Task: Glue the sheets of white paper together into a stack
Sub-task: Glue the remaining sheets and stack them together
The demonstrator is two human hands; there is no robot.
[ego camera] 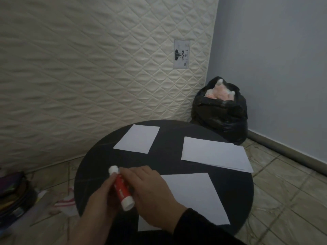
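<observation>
Head view looked down on a round black table [99,167] with three patches of white paper. The far sheet [137,139] lay flat near the far rim. The right sheets [215,155] showed a second edge beneath, so more than one lay there; how many could not be told. The near sheet [192,197] was partly hidden under the right hand [150,191]. Both hands gripped a red glue stick [121,188]: the left hand [100,197] curled round its barrel, the right hand's fingers closed near the white cap. Its label was too blurred to read. Behind stood a quilted mattress [88,59] and a black bag [221,112] with something pink, indistinct, inside.
</observation>
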